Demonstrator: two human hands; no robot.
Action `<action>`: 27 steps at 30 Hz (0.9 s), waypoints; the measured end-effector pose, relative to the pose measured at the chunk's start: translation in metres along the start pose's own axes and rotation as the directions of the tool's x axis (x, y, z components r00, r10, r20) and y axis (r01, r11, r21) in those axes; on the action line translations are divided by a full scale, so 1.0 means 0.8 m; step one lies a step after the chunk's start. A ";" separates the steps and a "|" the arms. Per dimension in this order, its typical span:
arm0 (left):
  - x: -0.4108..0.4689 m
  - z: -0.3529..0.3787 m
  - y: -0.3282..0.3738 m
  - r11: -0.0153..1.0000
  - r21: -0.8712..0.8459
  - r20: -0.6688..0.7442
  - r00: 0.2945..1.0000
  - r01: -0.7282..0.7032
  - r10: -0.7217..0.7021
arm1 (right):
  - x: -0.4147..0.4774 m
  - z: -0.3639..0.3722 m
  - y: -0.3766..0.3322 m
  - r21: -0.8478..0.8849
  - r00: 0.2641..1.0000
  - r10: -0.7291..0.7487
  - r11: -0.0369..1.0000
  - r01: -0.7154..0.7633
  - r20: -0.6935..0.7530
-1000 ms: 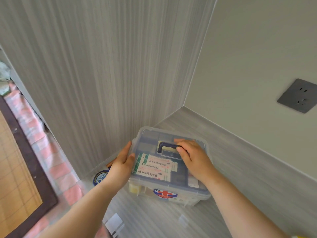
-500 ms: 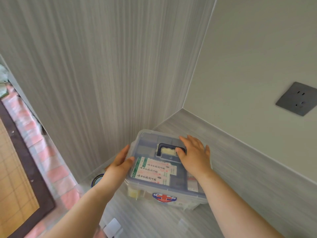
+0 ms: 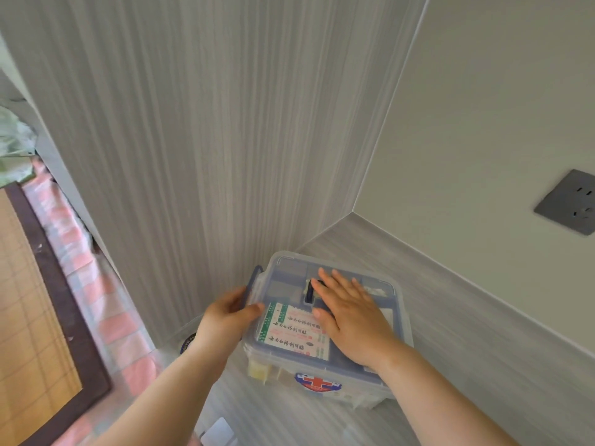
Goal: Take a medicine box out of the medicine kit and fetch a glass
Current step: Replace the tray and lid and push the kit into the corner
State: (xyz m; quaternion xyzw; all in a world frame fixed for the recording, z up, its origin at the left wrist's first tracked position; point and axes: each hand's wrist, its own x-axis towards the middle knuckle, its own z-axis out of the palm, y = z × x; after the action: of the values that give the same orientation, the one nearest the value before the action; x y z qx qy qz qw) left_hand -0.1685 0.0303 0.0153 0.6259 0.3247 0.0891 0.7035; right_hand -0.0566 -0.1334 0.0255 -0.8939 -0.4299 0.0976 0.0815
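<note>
The medicine kit (image 3: 289, 268) is a clear plastic box with a blue-tinted lid and a red cross sticker (image 3: 317, 383) on its front. It stands in the corner of a grey shelf. Under the lid lies a white medicine box (image 3: 293, 333) with green and pink print. My left hand (image 3: 225, 320) grips the blue side latch (image 3: 254, 284), which stands swung out from the kit's left end. My right hand (image 3: 347, 313) lies flat on the lid with straight fingers, covering most of the dark handle. No glass is in view.
Grey wood-grain shelf (image 3: 467, 349) with a tall side panel (image 3: 193, 156) at the left and a plain wall with a dark socket (image 3: 568, 206) at the right. Below left are a pink checked cloth (image 3: 80, 252) and a straw mat (image 3: 29, 317).
My right hand left the handle and now lies flat on the lid. My left hand curled round the left side latch, which has swung outward.
</note>
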 end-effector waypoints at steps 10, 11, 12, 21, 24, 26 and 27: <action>-0.016 0.027 0.003 0.938 0.279 -0.106 0.964 -0.206 0.243 | 0.000 0.001 -0.003 -0.008 1.000 -0.003 1.000 0.003 -0.005; -0.016 0.029 0.003 0.933 0.293 -0.114 0.961 -0.209 0.252 | 0.000 0.001 -0.002 -0.003 1.000 -0.002 1.000 0.002 -0.009; -0.017 0.031 0.003 0.922 0.322 -0.108 0.959 -0.216 0.263 | -0.001 0.001 -0.002 0.004 1.000 -0.002 1.000 0.002 -0.013; -0.041 0.066 0.022 0.234 0.755 0.436 0.736 -0.613 0.518 | -0.054 -0.004 0.035 0.462 0.740 0.516 0.831 -0.310 -0.431; -0.040 0.074 0.022 0.072 0.794 0.518 0.735 -0.603 0.438 | -0.077 0.007 0.056 0.782 0.635 0.770 0.431 -0.450 -0.060; -0.040 0.074 0.022 0.019 0.803 0.541 0.743 -0.595 0.394 | -0.082 0.016 0.056 0.904 0.652 0.727 0.102 -0.416 0.218; -0.038 0.073 0.022 -0.009 0.811 0.546 0.751 -0.586 0.372 | -0.084 0.019 0.054 0.920 0.673 0.673 -0.028 -0.392 0.307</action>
State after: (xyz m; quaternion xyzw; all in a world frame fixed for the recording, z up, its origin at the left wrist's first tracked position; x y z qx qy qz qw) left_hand -0.1537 -0.0307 0.0424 0.9939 0.0076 0.0477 0.0996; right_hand -0.0690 -0.2114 0.0081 -0.7430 0.1193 0.2537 0.6078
